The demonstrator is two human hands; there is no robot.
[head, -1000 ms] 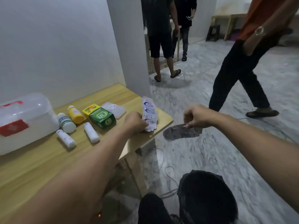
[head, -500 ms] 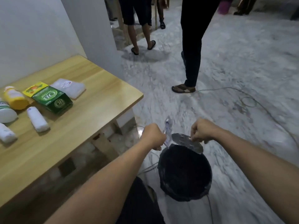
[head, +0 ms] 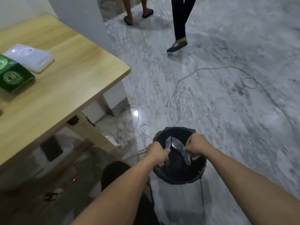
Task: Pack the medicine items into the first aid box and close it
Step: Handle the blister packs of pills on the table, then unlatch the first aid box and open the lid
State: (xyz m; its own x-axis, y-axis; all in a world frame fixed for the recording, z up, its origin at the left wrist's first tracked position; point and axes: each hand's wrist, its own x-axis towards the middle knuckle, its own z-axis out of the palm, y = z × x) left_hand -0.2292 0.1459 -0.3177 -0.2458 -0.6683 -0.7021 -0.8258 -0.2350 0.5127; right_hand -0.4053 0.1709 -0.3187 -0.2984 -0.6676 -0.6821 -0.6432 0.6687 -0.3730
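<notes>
Both hands' grips [head: 157, 153] [head: 195, 147] pinch blister strips [head: 180, 147] over bin [head: 177, 176]

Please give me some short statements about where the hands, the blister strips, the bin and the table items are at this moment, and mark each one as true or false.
1. Both hands are over the black bin. True.
2. The left hand is empty. False: it holds a blister strip.
3. The right hand holds a silvery blister strip. True.
4. The green box is inside the bin. False: it lies on the wooden table.
5. The white flat packet lies on the table behind the green box. True.
6. The first aid box stands open beside the bin. False: it is not in view.
</notes>
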